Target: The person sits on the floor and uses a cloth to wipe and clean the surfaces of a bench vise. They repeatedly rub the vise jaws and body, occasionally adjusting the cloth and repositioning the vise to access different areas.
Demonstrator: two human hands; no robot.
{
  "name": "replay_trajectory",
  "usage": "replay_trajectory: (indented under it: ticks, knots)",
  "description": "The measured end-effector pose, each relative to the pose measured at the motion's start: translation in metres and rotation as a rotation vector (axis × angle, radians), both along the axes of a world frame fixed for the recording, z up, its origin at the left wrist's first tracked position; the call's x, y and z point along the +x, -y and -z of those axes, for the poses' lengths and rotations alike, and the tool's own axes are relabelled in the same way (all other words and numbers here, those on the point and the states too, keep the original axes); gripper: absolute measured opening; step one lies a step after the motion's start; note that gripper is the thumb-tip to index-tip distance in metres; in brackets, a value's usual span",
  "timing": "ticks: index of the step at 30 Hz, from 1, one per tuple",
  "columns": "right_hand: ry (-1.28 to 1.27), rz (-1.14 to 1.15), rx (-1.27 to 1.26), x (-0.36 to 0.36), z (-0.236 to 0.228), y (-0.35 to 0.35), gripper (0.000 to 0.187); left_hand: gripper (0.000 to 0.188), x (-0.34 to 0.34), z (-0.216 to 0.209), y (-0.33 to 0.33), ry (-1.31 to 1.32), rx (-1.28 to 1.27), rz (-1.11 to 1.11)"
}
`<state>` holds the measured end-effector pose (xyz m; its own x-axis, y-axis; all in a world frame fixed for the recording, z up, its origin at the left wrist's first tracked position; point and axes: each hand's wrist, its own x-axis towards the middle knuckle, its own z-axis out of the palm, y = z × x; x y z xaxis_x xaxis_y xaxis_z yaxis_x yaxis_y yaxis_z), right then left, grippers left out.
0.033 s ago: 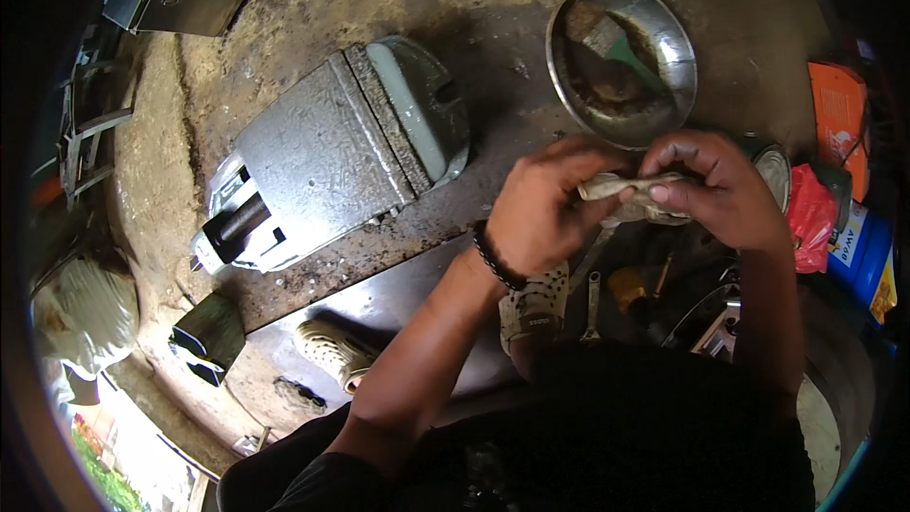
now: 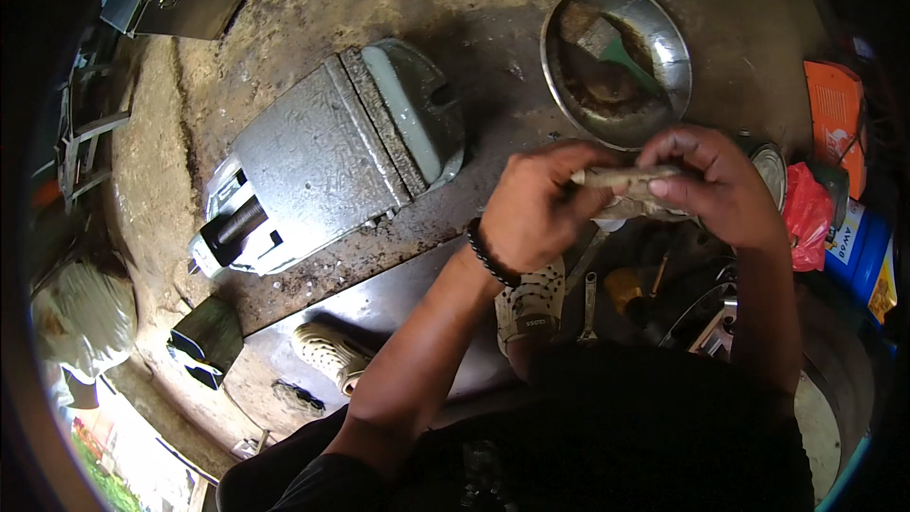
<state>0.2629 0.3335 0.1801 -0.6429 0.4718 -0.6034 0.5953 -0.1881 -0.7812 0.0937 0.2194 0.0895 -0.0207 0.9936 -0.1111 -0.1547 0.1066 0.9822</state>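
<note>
A grimy, pale cloth rag is held bunched between my two hands, in front of my body. My left hand, with a dark braided band at its wrist, is closed on the rag's left part. Thumb and curled fingers of my right hand pinch its right part. Some folds of the rag lie hidden behind the fingers. Just beyond the hands sits a round metal bowl with dark grime inside and a green-handled brush lying in it.
A large grey vise stands at left centre. Below the hands lie a wrench and a yellow-handled tool. To the right are a red plastic bag, an orange box and a blue container. My shoes are below.
The rag's left end has tipped to a flatter, narrower fold as my fingers work it. Both hands keep their grip, and the whole view has shifted slightly.
</note>
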Motion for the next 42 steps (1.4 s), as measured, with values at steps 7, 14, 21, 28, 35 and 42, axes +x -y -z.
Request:
replay_trajectory:
  ticks: [7, 14, 21, 28, 35, 42]
  knots:
    - [0.090, -0.129, 0.107, 0.017, 0.015, -0.006, 0.024, 0.029, -0.004, 0.001, -0.010, 0.507, -0.278, -0.045]
    - [-0.277, 0.075, 0.264, 0.013, 0.030, -0.001, 0.023, 0.030, -0.001, 0.012, -0.029, 0.738, -0.603, -0.001]
    - [-0.526, 0.458, 0.040, -0.012, 0.053, 0.015, 0.023, 0.033, 0.029, 0.043, -0.031, 0.734, -0.450, 0.031]
    - [-0.122, 0.641, 0.230, -0.031, 0.076, 0.023, 0.023, 0.032, 0.061, 0.026, 0.006, 0.448, -0.228, -0.577]
    - [-0.094, 0.068, 0.790, -0.033, 0.072, 0.030, 0.016, 0.035, 0.044, 0.029, 0.014, 0.461, -0.250, -0.447]
    - [-0.110, -0.080, 0.997, -0.036, 0.073, 0.031, 0.021, 0.031, 0.036, 0.021, 0.013, 0.646, -0.371, -0.491]
